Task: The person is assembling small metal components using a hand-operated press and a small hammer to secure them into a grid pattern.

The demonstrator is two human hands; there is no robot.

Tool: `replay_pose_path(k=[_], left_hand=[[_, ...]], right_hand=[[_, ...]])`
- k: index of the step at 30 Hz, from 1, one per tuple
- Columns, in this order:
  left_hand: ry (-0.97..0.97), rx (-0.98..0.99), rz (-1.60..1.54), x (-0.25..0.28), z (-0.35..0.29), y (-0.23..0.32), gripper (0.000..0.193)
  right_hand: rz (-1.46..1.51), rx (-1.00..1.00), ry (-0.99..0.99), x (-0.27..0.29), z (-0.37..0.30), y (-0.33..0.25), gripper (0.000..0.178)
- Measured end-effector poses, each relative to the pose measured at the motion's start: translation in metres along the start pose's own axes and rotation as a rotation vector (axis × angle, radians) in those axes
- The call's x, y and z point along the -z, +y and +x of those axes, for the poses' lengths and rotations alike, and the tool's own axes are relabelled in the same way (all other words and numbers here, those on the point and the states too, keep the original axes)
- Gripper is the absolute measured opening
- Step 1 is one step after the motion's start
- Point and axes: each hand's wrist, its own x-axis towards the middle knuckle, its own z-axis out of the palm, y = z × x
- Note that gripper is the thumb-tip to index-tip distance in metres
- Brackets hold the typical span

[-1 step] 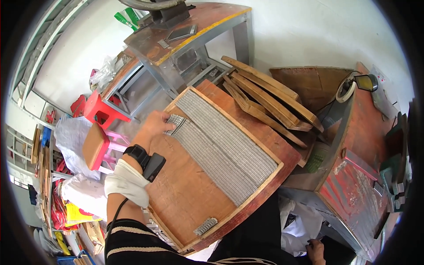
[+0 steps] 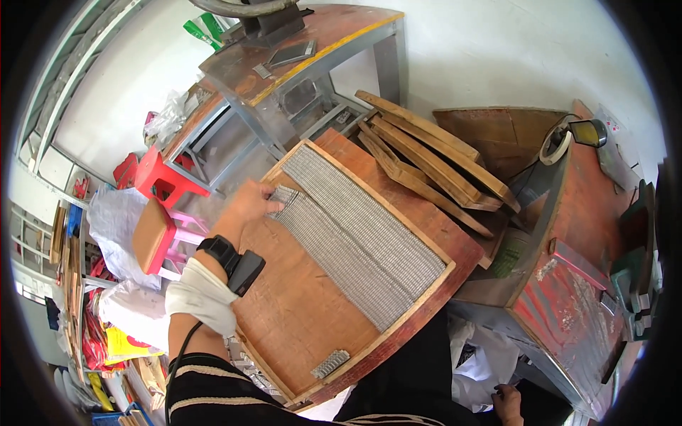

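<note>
My left hand reaches over the far left end of a shallow wooden tray. Its thumb and fingers close on a small block of grey metal pieces, which sits against the end of the packed rows. Those rows of small metal pieces fill the tray's right side in two bands. A separate short metal block lies on the bare wood at the near end. Low at the right, my right hand is away from the tray with its fingers curled; what they hold, if anything, is hidden.
The tray rests on a reddish wooden board. Beyond it, long wooden frames lean in a pile. A worn red bench stands at the right, a table at the back. Stools and plastic bags are at the left.
The block of metal pieces under my left fingers has gone from tilted and standing out to lying nearly flush with the rows. My left hand has shifted slightly; my right hand has stayed.
</note>
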Motion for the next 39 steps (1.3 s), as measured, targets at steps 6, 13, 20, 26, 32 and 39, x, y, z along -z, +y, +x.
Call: replay_pose_path(k=[6,13,20,26,32,39], left_hand=[[0.075,-0.082,0.373,-0.009,-0.004,0.026,0.042],[0.277,-0.063,0.294,-0.014,-0.001,0.006,0.046],[0.043,-0.209,-0.328,-0.011,-0.077,0.170,0.030],[-0.434,-1.036,-0.148,-0.116,-0.159,0.415,0.045],[-0.513,-1.373,0.198,-0.221,-0.217,0.485,0.053],[-0.370,-1.282,-0.110,-0.217,-0.232,0.462,0.062]], right_hand=[[0.025,-0.082,0.039,-0.007,0.004,0.000,0.027],[0.038,-0.038,0.174,0.013,-0.004,-0.014,0.027],[0.351,0.221,0.001,0.140,-0.014,-0.139,0.024],[0.377,0.443,0.558,0.236,-0.050,-0.162,0.023],[0.190,0.476,0.831,0.273,-0.009,-0.163,0.057],[0.195,0.497,0.611,0.267,0.022,-0.129,0.068]])
